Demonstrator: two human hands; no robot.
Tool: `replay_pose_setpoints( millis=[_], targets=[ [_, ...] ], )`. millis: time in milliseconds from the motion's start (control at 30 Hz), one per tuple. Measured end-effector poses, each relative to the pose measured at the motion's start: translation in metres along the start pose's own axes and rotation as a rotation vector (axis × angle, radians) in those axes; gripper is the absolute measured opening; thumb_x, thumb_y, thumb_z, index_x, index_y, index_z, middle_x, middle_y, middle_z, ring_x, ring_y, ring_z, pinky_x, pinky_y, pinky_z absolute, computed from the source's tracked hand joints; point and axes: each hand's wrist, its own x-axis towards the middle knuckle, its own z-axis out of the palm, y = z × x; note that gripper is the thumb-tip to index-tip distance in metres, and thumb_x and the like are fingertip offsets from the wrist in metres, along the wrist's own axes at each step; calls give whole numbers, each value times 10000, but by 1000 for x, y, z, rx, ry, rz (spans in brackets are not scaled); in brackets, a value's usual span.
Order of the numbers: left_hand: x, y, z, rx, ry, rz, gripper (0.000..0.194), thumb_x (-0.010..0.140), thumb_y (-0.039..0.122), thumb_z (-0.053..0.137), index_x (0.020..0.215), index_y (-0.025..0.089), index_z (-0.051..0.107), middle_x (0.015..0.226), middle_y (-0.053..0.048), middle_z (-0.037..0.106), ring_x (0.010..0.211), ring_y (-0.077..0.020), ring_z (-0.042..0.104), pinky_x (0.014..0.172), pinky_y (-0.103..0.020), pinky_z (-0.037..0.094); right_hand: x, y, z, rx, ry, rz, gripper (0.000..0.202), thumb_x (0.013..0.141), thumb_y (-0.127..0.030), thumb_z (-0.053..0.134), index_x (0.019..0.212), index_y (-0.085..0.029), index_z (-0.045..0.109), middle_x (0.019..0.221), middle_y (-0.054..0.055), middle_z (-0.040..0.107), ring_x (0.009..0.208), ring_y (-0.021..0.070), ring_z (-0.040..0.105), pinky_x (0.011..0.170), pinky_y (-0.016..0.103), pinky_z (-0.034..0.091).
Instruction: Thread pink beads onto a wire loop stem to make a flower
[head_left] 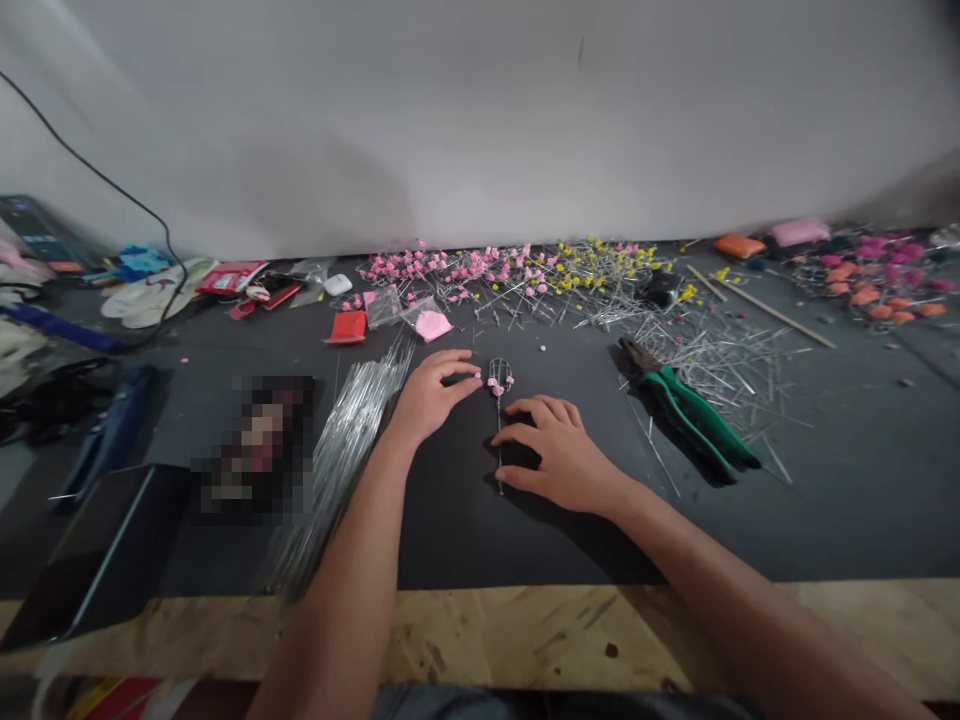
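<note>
One thin wire stem (499,408) with a rounded loop (499,361) and pink lumps (496,388) lies mid-frame; the left hand (433,398) pinches a pink bead (478,375), the right hand (553,455) spreads loosely, fingertips at the stem. Above, crinkled clear plastic holds a flat pink piece (433,325).

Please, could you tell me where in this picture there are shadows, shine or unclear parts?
In the head view, the right hand casts a dark shadow on the mat; there too, the wire bundle gleams; head view again, a pixelated patch hides the detail of something left of that bundle, and the pink and orange pieces at far right look blurred.
</note>
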Motion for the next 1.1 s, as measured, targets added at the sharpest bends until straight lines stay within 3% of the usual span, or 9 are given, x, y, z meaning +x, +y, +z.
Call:
replay_pose_setpoints(
  millis=[167,333,533,1100],
  targets=[
    [0,-1,-2,30,-61,24,176,749,351,602,862,242,681,1175,-28,589,1148,-203,472,1014,-421,325,0,1,-2,24,-17,-5,264,737,-466,594,923,-283,634,1180,39,528,1148,247,387,975,452,247],
    [-4,1,-4,61,-104,16,167,746,354,606,850,253,688,1200,-27,571,1173,-216,444,1025,-437,308,1,2,-1,38,-13,-22,145,728,-294,597,868,-266,623,1162,18,555,1130,229,406,970,435,256],
    [-9,-4,-10,66,-101,-11,197,757,386,586,866,255,685,1217,-27,555,1175,-218,443,1024,-440,309,1,3,-1,43,-1,-26,193,723,-185,527,876,-261,616,1156,17,566,1125,222,419,969,433,262],
    [-7,-4,-4,170,-52,45,197,766,399,581,869,270,687,1175,-24,572,1126,-209,468,1000,-417,325,1,3,-1,45,-1,-33,286,717,-159,495,950,-271,619,1178,6,568,1136,225,413,974,431,266]
  ],
)
